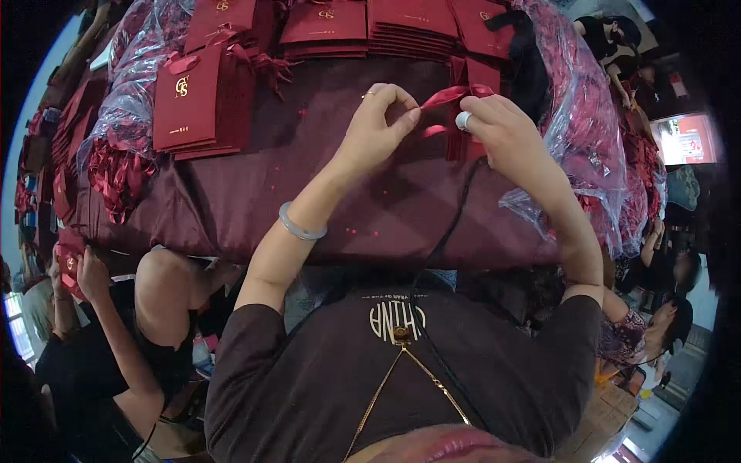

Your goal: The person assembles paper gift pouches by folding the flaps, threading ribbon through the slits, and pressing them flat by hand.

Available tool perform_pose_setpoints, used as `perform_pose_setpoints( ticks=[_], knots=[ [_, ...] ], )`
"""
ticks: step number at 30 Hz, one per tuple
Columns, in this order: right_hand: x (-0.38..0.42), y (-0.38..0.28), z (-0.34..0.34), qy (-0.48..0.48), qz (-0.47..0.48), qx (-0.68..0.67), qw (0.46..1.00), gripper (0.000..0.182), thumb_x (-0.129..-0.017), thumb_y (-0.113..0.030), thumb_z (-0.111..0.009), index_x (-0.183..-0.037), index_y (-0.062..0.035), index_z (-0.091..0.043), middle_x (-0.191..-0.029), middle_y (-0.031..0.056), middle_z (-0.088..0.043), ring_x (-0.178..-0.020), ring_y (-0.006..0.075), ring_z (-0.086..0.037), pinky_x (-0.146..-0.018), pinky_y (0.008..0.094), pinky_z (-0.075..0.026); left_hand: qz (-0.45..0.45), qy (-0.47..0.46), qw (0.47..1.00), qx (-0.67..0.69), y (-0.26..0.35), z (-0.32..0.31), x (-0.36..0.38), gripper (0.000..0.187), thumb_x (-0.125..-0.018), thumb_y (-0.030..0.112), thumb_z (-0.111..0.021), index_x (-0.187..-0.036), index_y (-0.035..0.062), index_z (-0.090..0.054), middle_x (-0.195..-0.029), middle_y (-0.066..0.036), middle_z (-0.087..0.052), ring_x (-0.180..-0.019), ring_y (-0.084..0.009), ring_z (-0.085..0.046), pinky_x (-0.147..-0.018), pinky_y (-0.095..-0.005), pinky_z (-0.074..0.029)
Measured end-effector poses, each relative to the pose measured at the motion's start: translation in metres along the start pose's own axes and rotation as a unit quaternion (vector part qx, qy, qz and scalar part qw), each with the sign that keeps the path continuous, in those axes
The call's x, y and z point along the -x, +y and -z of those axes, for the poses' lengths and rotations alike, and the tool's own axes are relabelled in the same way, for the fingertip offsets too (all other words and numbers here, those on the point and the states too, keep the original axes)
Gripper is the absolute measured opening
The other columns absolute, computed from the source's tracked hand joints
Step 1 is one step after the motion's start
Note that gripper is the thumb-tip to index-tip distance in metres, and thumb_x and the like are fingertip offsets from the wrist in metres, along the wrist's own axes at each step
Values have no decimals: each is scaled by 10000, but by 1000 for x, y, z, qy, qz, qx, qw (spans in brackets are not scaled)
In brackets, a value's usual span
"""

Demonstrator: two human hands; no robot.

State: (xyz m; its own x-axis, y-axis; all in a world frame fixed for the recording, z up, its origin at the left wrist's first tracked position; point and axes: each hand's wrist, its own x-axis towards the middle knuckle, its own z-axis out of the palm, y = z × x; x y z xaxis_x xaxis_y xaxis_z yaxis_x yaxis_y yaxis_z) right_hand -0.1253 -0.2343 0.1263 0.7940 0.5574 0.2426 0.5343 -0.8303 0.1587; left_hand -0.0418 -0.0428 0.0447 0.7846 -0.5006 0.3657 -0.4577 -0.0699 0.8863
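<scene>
My left hand (384, 123), with a ring and a bracelet on the arm, pinches one end of a red ribbon (444, 96) between thumb and fingers. At the other side, my right hand (502, 133), wearing a wide pale ring, has its fingers closed on the same ribbon. The ribbon stretches between the two hands. Just behind and below it stands a narrow red paper bag (457, 148), partly hidden by my right hand. A loop of ribbon hangs near the bag.
Red paper gift bags (185, 104) with gold print stand at the left, with more stacks (413, 23) along the back. Plastic-wrapped red bundles (583, 116) lie at the right. A dark red cloth (324, 224) covers the table. Another person's hand (93, 274) holds a red item at left.
</scene>
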Motion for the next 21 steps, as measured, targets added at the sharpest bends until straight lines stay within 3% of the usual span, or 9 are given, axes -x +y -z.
perform_pose_setpoints(
  ticks=[2, 4, 6, 10, 11, 12, 14, 20, 21],
  knots=[
    [1, 3, 4, 2, 4, -3, 1000, 211, -685, -57, -560, -894, -51, -588, -963, 52, -520, -901, 222, -534, -840, 327, -434, 127, -98, 940, 303, -1, -1, 0, 85, -860, 79, -590, -878, 18, -535, -983, -61, -568, -960, -175, -531, -808, -286, -443],
    [3, 5, 4, 6, 8, -9, 1000, 223, -680, -52, -560, -901, -50, -591, -977, 53, -523, -915, 225, -536, -841, 332, -436, 133, -163, 930, 303, -5, 1, 2, 125, -911, 151, -557, -960, 48, -505, -1071, -69, -588, -945, -180, -558, -846, -304, -441],
    [5, 6, 6, 3, 24, -6, 1000, 217, -676, -58, -559, -891, -50, -590, -986, 50, -529, -920, 222, -536, -845, 327, -439, 274, -244, 831, 419, -3, 0, 3, 146, -925, 174, -539, -991, 61, -475, -1122, -93, -596, -985, -220, -603, -830, -324, -494],
    [12, 1, 0, 14, 17, 14, 1000, 213, -680, -67, -554, -889, -51, -590, -979, 47, -531, -917, 218, -536, -852, 317, -441, 298, -335, 743, 497, -2, 11, 2, 104, -947, 144, -486, -1012, 67, -459, -1058, -114, -600, -922, -180, -624, -731, -280, -532],
    [13, 0, 0, -1, 20, 3, 1000, 215, -686, -64, -556, -896, -28, -584, -999, 65, -537, -933, 237, -539, -858, 332, -441, 309, -293, 759, 493, -2, 7, 4, 114, -931, 132, -527, -989, 51, -471, -931, -87, -588, -796, -156, -620, -685, -247, -503],
    [14, -1, -1, -17, 22, -9, 1000, 220, -691, -61, -558, -904, -6, -578, -1018, 84, -544, -948, 256, -543, -864, 348, -440, 310, -295, 759, 491, -6, 6, 4, 114, -931, 132, -527, -989, 51, -471, -931, -87, -588, -796, -156, -620, -685, -247, -503],
    [15, -3, -3, -13, 24, 6, 1000, 204, -692, -78, -547, -888, -34, -584, -995, 59, -540, -936, 229, -538, -859, 322, -441, 288, -280, 823, 401, -14, 5, 4, 124, -911, 109, -559, -966, 26, -484, -908, -83, -590, -730, -126, -591, -668, -232, -492],
    [28, 1, -9, -40, 22, 34, 998, 179, -701, -103, -534, -869, -68, -583, -964, 21, -537, -941, 188, -529, -865, 291, -435, 282, -252, 844, 381, -10, 42, -7, 99, -870, 70, -598, -868, 2, -527, -820, -85, -597, -668, -120, -583, -607, -236, -493],
    [30, 1, -8, -42, 35, 29, 998, 175, -704, -105, -534, -869, -72, -582, -960, 15, -538, -945, 183, -527, -883, 292, -425, 287, -291, 825, 390, -13, 46, -12, 102, -870, 59, -593, -870, -10, -518, -828, -100, -603, -692, -136, -606, -625, -241, -510]
  ],
)
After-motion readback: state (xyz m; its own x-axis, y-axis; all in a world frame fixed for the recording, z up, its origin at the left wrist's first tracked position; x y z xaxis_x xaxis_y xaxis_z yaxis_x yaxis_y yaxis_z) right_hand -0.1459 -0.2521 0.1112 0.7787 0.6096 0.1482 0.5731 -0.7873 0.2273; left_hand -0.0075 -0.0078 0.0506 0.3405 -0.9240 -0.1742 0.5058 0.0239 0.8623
